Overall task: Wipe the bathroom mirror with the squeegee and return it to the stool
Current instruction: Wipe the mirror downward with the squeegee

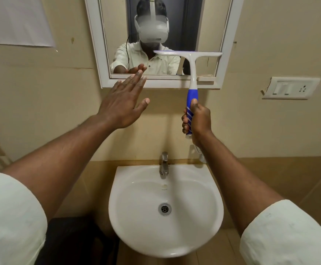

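1. The right hand (196,119) has its fingers (185,121) curled round the blue, white-striped handle of the squeegee (191,73), thumb lying up along the grip.
2. The squeegee stands upright, its white neck crossing the lower frame of the mirror (209,25); its wide white blade lies level against the lower right part of the glass.
3. The left hand (124,104) holds nothing: its fingers (136,81) are straight and spread, the tips at the lower edge of the mirror frame, thumb out to the side.
4. The mirror has a white frame and shows the person in a pale shirt wearing a white headset.
5. Below, a white sink (209,217) with a metal tap (164,165) and a round drain (164,208) is fixed to the beige wall.
6. A white switch plate (289,87) with a socket sits on the wall to the right, a pale sheet (18,20) hangs at upper left.
7. No writing or brand can be read on any of these.
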Tool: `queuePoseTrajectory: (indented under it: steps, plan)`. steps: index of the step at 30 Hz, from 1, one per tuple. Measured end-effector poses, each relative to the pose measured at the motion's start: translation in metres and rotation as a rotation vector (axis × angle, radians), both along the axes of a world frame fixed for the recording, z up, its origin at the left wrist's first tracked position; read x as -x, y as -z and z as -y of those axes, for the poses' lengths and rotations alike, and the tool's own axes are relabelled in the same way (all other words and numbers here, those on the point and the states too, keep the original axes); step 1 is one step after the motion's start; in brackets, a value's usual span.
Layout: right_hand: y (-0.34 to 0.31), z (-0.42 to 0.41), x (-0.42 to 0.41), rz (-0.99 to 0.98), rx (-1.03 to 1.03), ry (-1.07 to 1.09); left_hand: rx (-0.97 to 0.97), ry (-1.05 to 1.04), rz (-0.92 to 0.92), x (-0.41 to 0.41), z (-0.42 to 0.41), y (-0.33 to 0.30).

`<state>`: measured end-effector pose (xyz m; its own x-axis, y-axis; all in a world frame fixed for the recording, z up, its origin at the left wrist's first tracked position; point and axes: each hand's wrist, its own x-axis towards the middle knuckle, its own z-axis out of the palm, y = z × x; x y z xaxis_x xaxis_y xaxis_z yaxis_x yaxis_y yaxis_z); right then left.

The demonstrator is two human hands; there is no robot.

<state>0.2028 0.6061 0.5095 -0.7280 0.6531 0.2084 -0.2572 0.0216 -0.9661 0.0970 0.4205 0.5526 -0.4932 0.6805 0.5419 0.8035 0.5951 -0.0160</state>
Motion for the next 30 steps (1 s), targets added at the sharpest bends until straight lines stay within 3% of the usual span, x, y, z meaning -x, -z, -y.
queuePoseTrajectory:
  steps: [15, 30]
  plan:
    - [0.041, 0.010, -0.010, 0.075, 0.024, 0.027, 0.013, -0.018, 0.045, -0.002, 0.009, 0.023]
    - [0.023, 0.019, -0.025, 0.151, 0.029, 0.061, -0.049, -0.002, -0.002, -0.004, 0.012, 0.001]
